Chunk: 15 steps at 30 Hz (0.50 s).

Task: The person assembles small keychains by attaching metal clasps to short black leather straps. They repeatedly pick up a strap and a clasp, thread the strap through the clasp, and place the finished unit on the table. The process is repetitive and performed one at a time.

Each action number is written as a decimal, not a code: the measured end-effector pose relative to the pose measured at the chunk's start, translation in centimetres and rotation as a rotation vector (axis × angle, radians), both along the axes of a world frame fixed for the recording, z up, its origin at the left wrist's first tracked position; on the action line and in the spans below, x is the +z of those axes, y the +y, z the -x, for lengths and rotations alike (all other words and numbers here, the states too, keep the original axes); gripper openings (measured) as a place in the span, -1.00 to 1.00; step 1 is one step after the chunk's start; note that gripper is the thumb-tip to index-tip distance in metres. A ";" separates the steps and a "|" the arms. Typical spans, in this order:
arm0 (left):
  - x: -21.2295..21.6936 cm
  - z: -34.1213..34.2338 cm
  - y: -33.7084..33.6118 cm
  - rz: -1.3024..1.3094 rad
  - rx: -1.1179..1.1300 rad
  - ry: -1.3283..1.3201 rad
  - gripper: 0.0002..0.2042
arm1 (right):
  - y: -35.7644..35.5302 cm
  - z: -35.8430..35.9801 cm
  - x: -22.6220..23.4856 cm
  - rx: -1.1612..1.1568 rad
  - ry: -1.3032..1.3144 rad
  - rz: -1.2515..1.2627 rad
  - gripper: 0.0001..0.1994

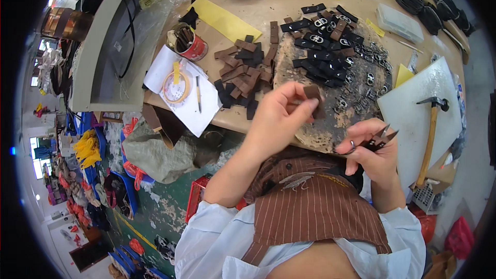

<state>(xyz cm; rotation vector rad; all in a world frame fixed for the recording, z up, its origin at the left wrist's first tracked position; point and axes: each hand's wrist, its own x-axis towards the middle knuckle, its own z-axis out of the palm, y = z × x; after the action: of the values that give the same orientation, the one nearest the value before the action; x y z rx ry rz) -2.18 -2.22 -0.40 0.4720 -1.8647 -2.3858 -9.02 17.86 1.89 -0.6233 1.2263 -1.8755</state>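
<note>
Over the near edge of a worn dark board (305,124), my left hand (283,116) pinches a small brown strap tab (313,96) between thumb and fingers. To its right, my right hand (374,157) is closed around dark snips (381,139) whose pointed tips face up and right. A small shiny metal piece (353,144) shows at its fingertips; its kind is hard to make out. Loose metal clasps (356,104) lie scattered on the board. Beyond them sits a pile of black tabs (323,64), some fitted with clasps. Brown tabs (245,80) are heaped left of the board.
A hammer (429,139) rests on a white slab (413,113) at the right. Left of the heap are a red tin (196,50) of strips, and a tape roll (176,87) and pen (198,94) on white paper (194,111). A clear plastic box (399,23) stands at the back right.
</note>
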 end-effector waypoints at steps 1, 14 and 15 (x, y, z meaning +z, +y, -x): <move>0.4 -0.2 0.7 -0.063 -0.047 0.021 -0.85 | -0.8 -0.2 0.0 -0.085 0.134 0.063 -0.72; 3.0 -2.2 1.9 0.039 -0.121 -0.046 -0.68 | -1.6 1.0 -1.3 -0.163 0.552 0.037 -0.81; 3.1 -2.3 2.0 0.090 -0.123 -0.042 -0.69 | -1.6 0.9 -1.1 -0.164 0.530 0.001 -0.82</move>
<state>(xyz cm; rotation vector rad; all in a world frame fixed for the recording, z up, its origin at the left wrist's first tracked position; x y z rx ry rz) 0.12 -0.20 2.74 0.4144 -2.0661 -2.3709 -9.93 16.23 0.81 -1.0966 1.6505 -1.9064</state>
